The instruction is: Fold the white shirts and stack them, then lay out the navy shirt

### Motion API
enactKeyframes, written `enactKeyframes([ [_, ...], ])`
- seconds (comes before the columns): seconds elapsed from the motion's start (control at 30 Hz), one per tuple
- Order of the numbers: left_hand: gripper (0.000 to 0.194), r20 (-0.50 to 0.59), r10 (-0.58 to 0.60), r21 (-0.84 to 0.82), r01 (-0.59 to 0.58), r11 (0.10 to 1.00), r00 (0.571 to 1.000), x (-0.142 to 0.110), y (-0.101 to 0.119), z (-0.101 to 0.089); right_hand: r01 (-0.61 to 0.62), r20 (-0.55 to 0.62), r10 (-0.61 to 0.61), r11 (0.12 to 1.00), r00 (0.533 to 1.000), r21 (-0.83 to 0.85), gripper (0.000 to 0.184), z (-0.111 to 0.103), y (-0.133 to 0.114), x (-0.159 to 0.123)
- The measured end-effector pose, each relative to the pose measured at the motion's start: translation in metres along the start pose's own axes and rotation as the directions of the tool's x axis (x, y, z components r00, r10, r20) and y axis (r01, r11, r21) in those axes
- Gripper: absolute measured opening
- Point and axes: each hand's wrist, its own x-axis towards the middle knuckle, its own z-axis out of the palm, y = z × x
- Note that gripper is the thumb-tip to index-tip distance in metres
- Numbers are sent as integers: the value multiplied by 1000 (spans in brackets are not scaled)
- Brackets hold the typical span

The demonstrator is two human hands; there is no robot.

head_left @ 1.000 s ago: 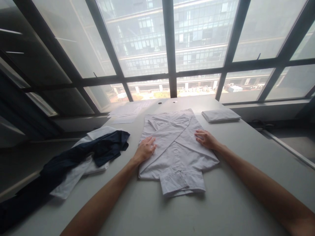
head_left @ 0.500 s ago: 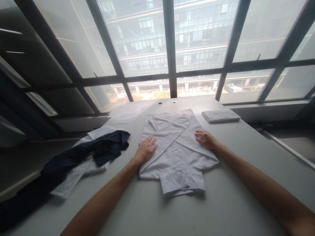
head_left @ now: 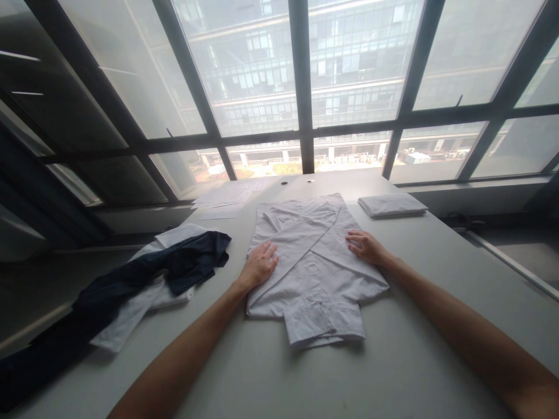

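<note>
Nothing has shifted; work pauses: left hand (head_left: 259,263) and right hand (head_left: 367,247) rest on the folded shirt (head_left: 312,267), fingers extended, gripping nothing.

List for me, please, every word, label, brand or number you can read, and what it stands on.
No readable text shows anywhere.
Sheets of paper: any print is too faint and blurred to read.
White shirt, folded white cloth and dark garment: no readable label or brand.

Strong hazy backlight from the windows (head_left: 356,64), dim corners, soft focus, wide-angle edge distortion
</note>
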Motion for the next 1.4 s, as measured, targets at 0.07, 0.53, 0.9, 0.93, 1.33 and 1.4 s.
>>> enactKeyframes([
  [0.07,49,-2,-1,3,1,1000,1000,0,0,0,-2,1,2,1000,1000,-1,35,0,0,0],
  [0.53,48,31,-26,13,25,1000,999,0,5,-7,4,-12,-3,1000,1000,19,32,-1,-2,0],
  [0.9,53,107,312,-51,-308,950,944,-11,48,-33,-4,16,4,1000,1000,-19,37,-1,-3,-1],
  [0.93,54,150,348,-78,-339,937,926,-11,49,-32,-6,22,7,1000,1000,-22,37,-1,-2,0],
  [1.33,56,227,359,-119,-340,933,906,-12,49,-30,121,-42,-119,992,992,44,50,-9,-48,-7],
  [1.4,56,225,357,-124,-337,933,907,-12,49,-31,119,103,-117,993,988,-14,54,-1,-55,-10],
])
